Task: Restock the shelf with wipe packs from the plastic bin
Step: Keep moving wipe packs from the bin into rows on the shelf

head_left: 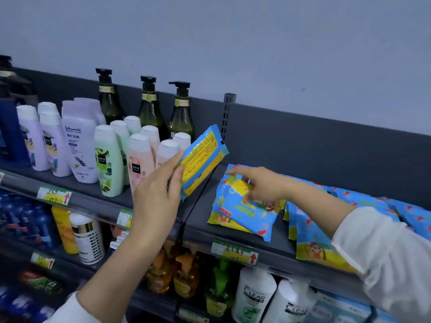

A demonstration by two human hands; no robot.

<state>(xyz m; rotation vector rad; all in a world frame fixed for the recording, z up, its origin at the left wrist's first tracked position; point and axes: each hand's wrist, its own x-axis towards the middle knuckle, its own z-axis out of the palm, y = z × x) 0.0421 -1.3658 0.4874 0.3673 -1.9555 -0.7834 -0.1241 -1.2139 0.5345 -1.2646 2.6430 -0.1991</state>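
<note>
My left hand (158, 194) holds a blue and yellow wipe pack (203, 159) tilted in the air, its printed back facing me, just left of the shelf divider. My right hand (258, 185) reaches over the dark grey shelf (277, 243) and touches a stack of wipe packs (242, 213) lying flat there, fingers extended and the index finger stretched toward the stack's far edge. More wipe packs (310, 238) lie in a row to the right, partly hidden by my right sleeve. The plastic bin is out of view.
Lotion bottles (109, 159) and green pump bottles (149, 106) fill the shelf section to the left. A perforated upright post (227, 113) stands at the back. Lower shelves hold shampoo bottles (254, 297) and amber bottles (172, 273).
</note>
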